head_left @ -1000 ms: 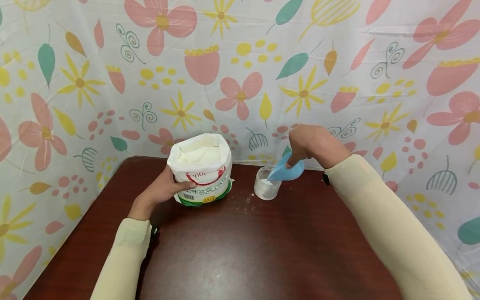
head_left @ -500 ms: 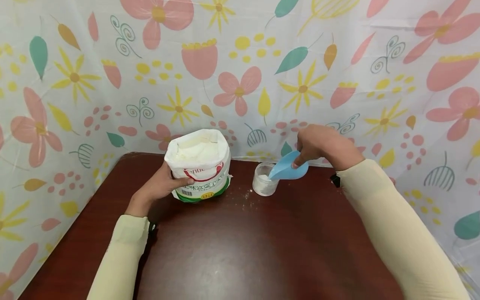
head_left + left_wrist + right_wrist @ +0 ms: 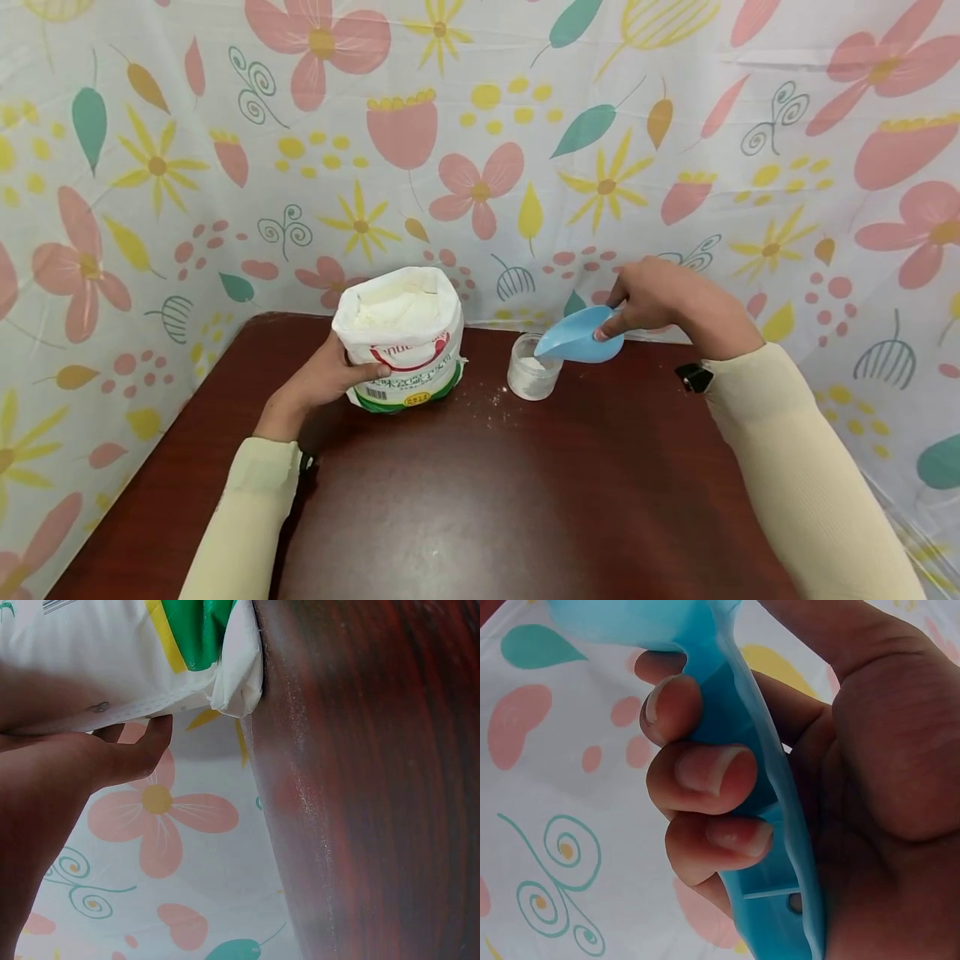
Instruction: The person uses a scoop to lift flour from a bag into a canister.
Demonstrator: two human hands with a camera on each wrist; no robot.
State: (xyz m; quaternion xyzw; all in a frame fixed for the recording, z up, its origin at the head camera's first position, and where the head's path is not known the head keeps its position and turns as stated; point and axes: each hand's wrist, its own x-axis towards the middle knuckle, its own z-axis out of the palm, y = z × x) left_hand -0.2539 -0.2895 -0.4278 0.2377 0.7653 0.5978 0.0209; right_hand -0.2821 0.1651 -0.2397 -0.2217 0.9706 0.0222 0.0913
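Note:
My left hand (image 3: 330,375) grips the left side of a white flour bag (image 3: 397,350), thumb across its front and fingers behind it. The bag stands upright with its top open, white powder inside and a green band near its base. In the left wrist view the fingers (image 3: 154,742) curl against the bag's side (image 3: 82,660). My right hand (image 3: 652,296) holds a light blue scoop (image 3: 577,337), its tip tilted down over the rim of a small clear jar (image 3: 534,379) partly filled with white powder. The right wrist view has several fingers wrapped round the scoop's handle (image 3: 780,855).
The dark brown wooden table (image 3: 450,500) carries a little spilled powder (image 3: 495,402) just left of the jar. A floral curtain (image 3: 480,125) hangs right behind and beside the table.
My right hand has shifted right and the scoop now lies flatter, its tip still at the jar's rim. My left hand and the flour bag have stayed in place.

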